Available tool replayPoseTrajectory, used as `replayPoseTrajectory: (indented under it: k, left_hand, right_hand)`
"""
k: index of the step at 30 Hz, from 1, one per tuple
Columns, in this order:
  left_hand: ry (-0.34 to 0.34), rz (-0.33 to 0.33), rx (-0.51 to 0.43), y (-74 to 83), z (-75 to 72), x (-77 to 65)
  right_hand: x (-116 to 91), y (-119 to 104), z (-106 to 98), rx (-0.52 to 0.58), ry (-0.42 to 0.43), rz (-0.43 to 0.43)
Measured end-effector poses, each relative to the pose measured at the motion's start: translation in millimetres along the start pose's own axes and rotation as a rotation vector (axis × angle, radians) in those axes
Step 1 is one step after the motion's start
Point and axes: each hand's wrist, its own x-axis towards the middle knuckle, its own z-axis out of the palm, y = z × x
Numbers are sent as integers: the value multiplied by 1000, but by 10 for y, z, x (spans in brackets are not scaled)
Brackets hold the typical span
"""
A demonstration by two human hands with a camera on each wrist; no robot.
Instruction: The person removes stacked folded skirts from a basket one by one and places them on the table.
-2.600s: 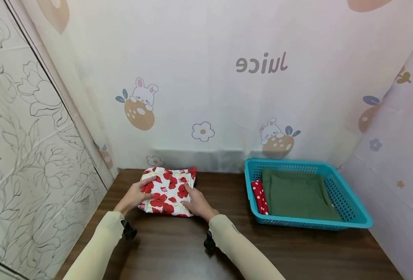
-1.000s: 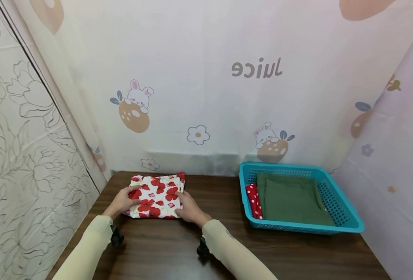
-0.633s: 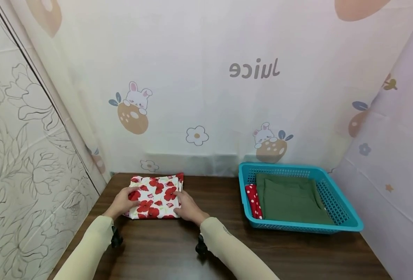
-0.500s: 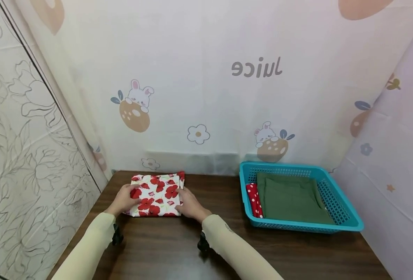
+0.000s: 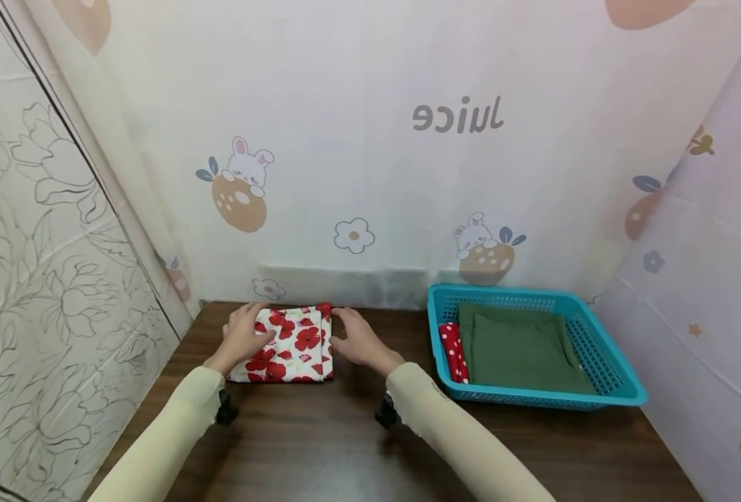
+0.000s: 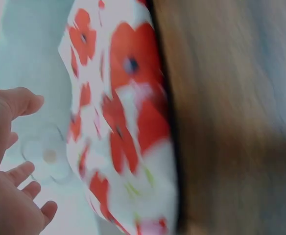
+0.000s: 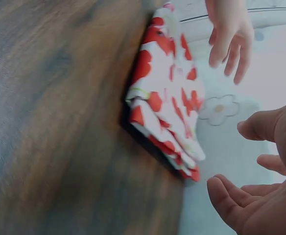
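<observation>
A folded white cloth with red flowers [image 5: 298, 345] lies on the brown table near its back left. Layers of the fold show along its right edge in the right wrist view. My left hand [image 5: 242, 339] hovers above the cloth's left part and hides some of it in the head view. The left wrist view has that hand's fingers loosely bent and apart from the cloth. Just off the right edge is my right hand [image 5: 360, 339], thumb and fingers spread, with nothing between them in the right wrist view.
A turquoise plastic basket [image 5: 539, 401] stands at the table's right side. Inside lie a folded dark green cloth [image 5: 521, 348] and a red cloth with white dots [image 5: 454, 352]. A printed curtain [image 5: 370, 174] hangs close behind the table [image 5: 320, 439], with patterned sheets at both sides.
Both hands have let go of the flowered cloth's edges. The right hand has moved off to the right, the left up and over the cloth. The cloth stays at about the same place.
</observation>
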Motion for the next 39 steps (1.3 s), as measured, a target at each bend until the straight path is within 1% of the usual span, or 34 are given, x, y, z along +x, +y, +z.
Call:
replayPoseTrajectory:
  k: [4,6,11,15,18,22,31,35,39]
  left_hand:
    - [17,81,-22,199,54,32]
    - [14,102,-37,284,80,40]
    - [-13,104,-66,473,114,54]
    - [-27,119,-90,594,121,74]
    - [-46,124,-126,664,124,85]
    - [-67,123,-152,731,149,95]
    - [-66,162,-194,879,275,133]
    - [-78,180,-223,963,321,151]
    - [-93,206,-258,1082,360,171]
  right_hand:
    - [-51,-32,-133,9,-5,5]
    - [-73,-34,-197,13,-4,14]
    - [-119,-8,-381,21,30,38]
    - [-149,55,-536,4,66,71]
    - [-177,124,-647,-21,93,86]
    - [-226,228,-799,-42,125,101]
    - [-360,474,-1131,-25,162,94]
    - [-440,607,-1258,-14,175,106]
    - [-517,724,-1393,-1,195,137]
